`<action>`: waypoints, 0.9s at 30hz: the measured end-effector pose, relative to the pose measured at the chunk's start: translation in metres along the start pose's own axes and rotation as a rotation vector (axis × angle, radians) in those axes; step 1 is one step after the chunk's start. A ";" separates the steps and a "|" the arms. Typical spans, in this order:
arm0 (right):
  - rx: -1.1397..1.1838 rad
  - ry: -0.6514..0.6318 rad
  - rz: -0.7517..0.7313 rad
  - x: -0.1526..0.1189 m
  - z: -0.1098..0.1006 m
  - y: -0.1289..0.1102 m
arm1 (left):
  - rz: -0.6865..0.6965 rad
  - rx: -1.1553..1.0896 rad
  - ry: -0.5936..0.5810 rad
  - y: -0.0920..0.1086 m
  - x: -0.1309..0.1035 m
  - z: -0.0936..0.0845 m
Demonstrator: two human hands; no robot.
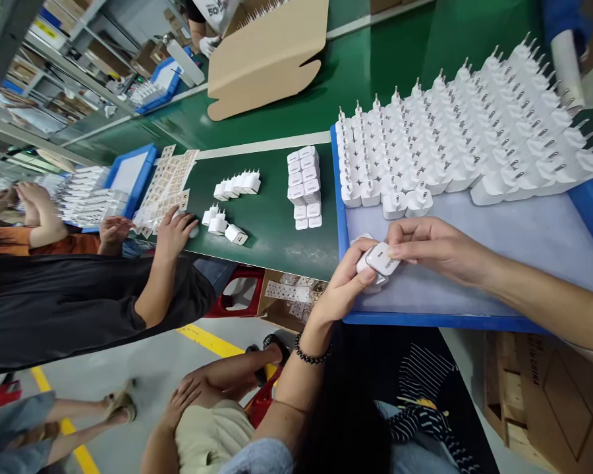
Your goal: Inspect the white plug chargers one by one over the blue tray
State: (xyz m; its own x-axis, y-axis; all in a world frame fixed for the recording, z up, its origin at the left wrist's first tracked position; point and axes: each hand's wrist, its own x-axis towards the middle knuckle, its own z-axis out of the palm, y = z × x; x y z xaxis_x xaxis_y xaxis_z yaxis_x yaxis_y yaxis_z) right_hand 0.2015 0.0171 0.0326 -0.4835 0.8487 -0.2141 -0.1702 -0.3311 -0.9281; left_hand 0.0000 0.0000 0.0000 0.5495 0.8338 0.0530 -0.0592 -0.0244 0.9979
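Note:
Over the front left of a blue-rimmed tray (439, 322), my left hand (344, 282) is closed around white plug chargers; more than one seems to be in it. The uppermost charger (383, 259) turns its flat face with a small port and grey print upward. My right hand (425, 245) pinches that charger's right edge with thumb and fingertips. Behind my hands, packed rows of white plug chargers (449, 131) stand in the tray, metal pins pointing up. Left of the tray, a block of white chargers (304, 184) stands with printed faces showing.
Loose chargers (237, 184) lie on the green table (271, 243). A co-worker's hand (175, 230) is beside sticker sheets (165, 178) on the left. A cardboard flap (267, 59) spreads across the back. Below the table sits an open carton (281, 303); people sit and stand nearby.

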 end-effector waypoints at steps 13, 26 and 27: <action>0.029 -0.006 -0.016 0.000 0.001 0.000 | 0.003 0.008 -0.006 0.001 0.001 0.001; -0.114 0.021 -0.118 -0.001 0.003 0.001 | 0.031 0.053 -0.027 0.002 0.000 0.001; -0.121 0.016 -0.126 -0.001 0.002 0.002 | 0.040 0.061 -0.033 0.003 0.000 0.001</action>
State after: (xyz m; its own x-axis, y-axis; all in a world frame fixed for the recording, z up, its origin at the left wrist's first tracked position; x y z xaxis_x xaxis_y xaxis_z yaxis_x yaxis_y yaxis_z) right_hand 0.1999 0.0145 0.0313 -0.4508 0.8873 -0.0973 -0.1242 -0.1703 -0.9775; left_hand 0.0009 -0.0005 0.0026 0.5751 0.8127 0.0935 -0.0315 -0.0922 0.9952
